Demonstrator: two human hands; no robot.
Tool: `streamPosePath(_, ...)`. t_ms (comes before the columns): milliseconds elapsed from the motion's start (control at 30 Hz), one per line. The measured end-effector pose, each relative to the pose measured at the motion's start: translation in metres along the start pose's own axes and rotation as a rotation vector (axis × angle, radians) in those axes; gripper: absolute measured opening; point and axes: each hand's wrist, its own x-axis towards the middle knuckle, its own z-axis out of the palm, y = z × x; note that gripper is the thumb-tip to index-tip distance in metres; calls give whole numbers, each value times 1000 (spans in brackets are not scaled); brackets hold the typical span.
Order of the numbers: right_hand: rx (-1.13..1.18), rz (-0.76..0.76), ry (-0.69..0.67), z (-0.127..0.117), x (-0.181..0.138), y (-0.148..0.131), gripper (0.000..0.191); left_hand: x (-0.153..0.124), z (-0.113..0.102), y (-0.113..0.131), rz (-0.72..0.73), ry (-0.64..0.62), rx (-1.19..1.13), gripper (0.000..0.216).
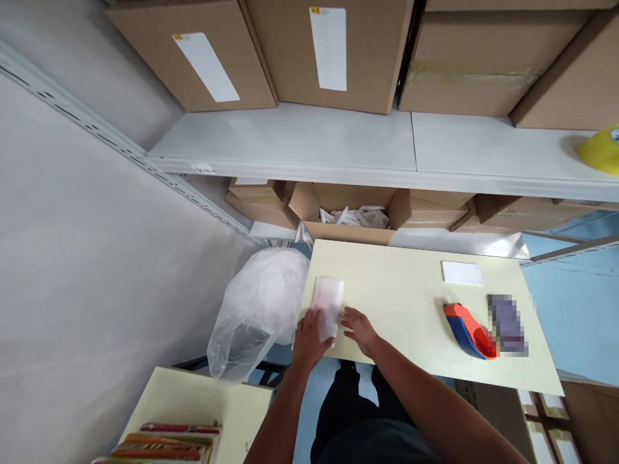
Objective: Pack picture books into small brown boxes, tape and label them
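Observation:
A flat, oblong packet in thin white wrapping [331,298] lies near the left end of the cream tabletop [396,283]. My left hand [307,338] holds the packet at its lower left part, with fingertips on the left side and thumb across the near end. What is inside the wrapping cannot be made out. Just right of the packet hovers or rests my right hand [359,328], fingers apart and nothing in them. Further right on the tabletop are a red and blue tape dispenser [469,332], a thin white box [461,273] and a blurred dark purple item [507,322].
A large clear plastic bag [271,290] of white material bulges against the table's left edge. Behind stands an open carton [348,232] of white pieces, under a shelf [314,138] of cardboard boxes. A yellow tape roll [602,149] sits on that shelf. Books [164,444] lie lower left.

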Motion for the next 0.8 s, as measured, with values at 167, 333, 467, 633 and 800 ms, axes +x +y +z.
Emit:
streamPosePath(167, 58, -81, 65, 28, 27, -14, 48, 26, 7, 7, 18, 110, 84, 72)
streamPosePath(333, 106, -153, 111, 45, 68, -53, 45, 97, -12, 12, -15, 74, 71, 75)
streamPosePath(467, 82, -178, 110, 53, 93, -83, 38, 139, -26, 10, -31, 18, 54, 77)
streamPosePath(633, 45, -178, 118, 58, 100, -92, 41, 151, -32, 10, -69, -34, 54, 81)
streamPosePath(800, 56, -207, 65, 59, 94, -94, 46, 154, -32, 11, -101, -37, 58, 81)
